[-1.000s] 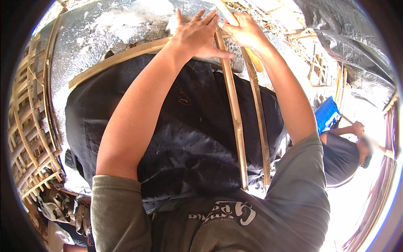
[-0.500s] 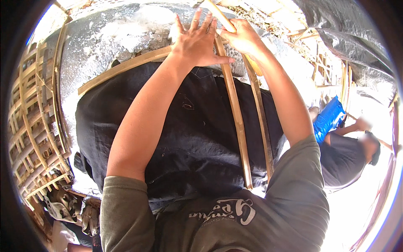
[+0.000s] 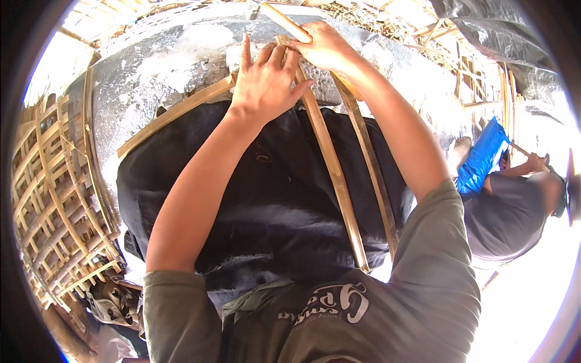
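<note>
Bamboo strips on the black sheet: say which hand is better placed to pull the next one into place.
Probably the right hand: it is already curled around a bamboo strip at the top. The left hand lies flat with fingers spread, pressing where the long strips cross, so it looks better kept as the anchor.

An outdoor bamboo-weaving workshop: woven lattice panels (image 3: 54, 206), split bamboo strips (image 3: 336, 175), a co-worker (image 3: 508, 212).

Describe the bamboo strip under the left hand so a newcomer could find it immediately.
Start at the black sheet draped over the person's lap. Two long bamboo strips run up it; the left strip passes beneath the left hand. Unlike the right strip, its lower end reaches further down.
</note>
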`<state>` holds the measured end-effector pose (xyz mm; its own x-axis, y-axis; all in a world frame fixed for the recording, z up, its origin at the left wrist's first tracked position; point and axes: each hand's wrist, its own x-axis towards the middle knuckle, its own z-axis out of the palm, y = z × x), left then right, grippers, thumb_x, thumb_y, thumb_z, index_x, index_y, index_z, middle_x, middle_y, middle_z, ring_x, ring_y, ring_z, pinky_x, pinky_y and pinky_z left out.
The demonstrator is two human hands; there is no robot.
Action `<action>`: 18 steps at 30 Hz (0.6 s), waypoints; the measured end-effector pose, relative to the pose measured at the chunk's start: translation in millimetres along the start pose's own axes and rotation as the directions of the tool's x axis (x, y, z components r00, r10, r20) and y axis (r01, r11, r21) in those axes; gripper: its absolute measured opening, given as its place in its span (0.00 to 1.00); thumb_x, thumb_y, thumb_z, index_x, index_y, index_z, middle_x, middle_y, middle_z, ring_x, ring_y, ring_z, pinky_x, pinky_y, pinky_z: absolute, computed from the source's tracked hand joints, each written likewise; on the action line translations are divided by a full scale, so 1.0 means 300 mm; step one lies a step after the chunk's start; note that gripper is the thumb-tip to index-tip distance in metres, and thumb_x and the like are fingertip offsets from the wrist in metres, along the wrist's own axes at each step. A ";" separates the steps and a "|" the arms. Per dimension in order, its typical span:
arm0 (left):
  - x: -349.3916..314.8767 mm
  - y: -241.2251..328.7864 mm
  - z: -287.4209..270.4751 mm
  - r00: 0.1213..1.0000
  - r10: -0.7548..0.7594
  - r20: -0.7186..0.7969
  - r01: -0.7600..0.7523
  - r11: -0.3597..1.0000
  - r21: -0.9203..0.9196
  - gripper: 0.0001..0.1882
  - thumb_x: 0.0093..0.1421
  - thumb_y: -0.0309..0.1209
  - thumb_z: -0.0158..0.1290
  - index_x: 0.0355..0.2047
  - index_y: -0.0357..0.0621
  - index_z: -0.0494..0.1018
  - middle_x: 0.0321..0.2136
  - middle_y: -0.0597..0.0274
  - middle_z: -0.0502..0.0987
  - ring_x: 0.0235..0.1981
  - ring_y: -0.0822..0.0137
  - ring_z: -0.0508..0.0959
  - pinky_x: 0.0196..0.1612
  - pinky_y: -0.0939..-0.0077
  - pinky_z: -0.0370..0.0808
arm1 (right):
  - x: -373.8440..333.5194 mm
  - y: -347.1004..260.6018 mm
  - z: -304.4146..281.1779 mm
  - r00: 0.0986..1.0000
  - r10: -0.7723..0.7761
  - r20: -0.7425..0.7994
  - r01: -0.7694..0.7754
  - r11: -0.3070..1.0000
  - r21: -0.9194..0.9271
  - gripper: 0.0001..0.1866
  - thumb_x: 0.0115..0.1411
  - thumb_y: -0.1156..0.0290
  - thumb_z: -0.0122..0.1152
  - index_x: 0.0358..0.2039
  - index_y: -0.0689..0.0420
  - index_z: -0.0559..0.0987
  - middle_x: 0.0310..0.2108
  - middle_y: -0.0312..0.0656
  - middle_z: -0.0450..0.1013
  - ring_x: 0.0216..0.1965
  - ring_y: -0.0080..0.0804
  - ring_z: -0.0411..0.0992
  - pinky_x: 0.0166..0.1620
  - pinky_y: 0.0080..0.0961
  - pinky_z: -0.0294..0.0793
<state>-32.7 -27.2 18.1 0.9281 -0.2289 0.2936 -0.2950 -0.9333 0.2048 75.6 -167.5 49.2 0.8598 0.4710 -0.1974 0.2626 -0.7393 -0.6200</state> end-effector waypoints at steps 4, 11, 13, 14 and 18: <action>-0.034 -0.005 0.001 0.998 0.060 0.030 -0.061 0.998 0.033 0.33 0.65 0.57 0.50 0.62 0.47 0.68 0.58 0.52 0.72 0.66 0.56 0.66 0.69 0.30 0.48 | 0.002 0.009 0.002 0.999 -0.003 0.034 0.003 1.000 0.025 0.15 0.61 0.61 0.66 0.33 0.62 0.80 0.23 0.41 0.73 0.26 0.27 0.71 0.33 0.32 0.72; -0.011 -0.064 0.005 0.973 0.217 0.078 -0.222 0.973 0.069 0.35 0.66 0.63 0.42 0.64 0.56 0.67 0.62 0.52 0.68 0.72 0.57 0.54 0.69 0.25 0.42 | -0.005 0.012 0.004 0.999 -0.035 0.001 0.035 0.999 0.034 0.15 0.60 0.61 0.64 0.36 0.63 0.81 0.26 0.49 0.78 0.30 0.40 0.78 0.37 0.38 0.76; 0.003 -0.082 0.000 0.964 0.239 0.111 -0.245 0.968 0.044 0.36 0.66 0.65 0.40 0.63 0.56 0.68 0.62 0.53 0.68 0.73 0.58 0.53 0.69 0.25 0.42 | -0.006 -0.001 0.000 1.000 -0.020 0.017 0.019 0.999 0.044 0.15 0.60 0.62 0.63 0.36 0.63 0.81 0.26 0.50 0.78 0.30 0.40 0.78 0.37 0.38 0.76; 0.011 -0.090 -0.002 0.957 0.246 0.156 -0.257 0.965 0.056 0.38 0.65 0.67 0.38 0.64 0.56 0.67 0.64 0.54 0.67 0.73 0.59 0.53 0.70 0.27 0.41 | -0.008 -0.004 -0.001 0.999 -0.025 0.023 0.024 0.999 0.032 0.15 0.61 0.61 0.64 0.36 0.63 0.81 0.25 0.46 0.76 0.29 0.36 0.76 0.35 0.36 0.75; 0.031 -0.115 0.006 0.938 0.276 0.210 -0.295 0.953 0.065 0.45 0.63 0.71 0.35 0.67 0.52 0.63 0.66 0.55 0.64 0.73 0.61 0.53 0.72 0.33 0.41 | -0.004 0.008 -0.004 0.999 -0.035 0.024 0.035 0.999 -0.002 0.16 0.61 0.61 0.64 0.36 0.64 0.81 0.26 0.47 0.77 0.29 0.36 0.77 0.36 0.36 0.75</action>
<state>-13.5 2.3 12.0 0.8366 -0.5306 0.1362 -0.5405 -0.8400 0.0475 75.9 -170.4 48.7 0.8395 0.5078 -0.1936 0.2934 -0.7234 -0.6250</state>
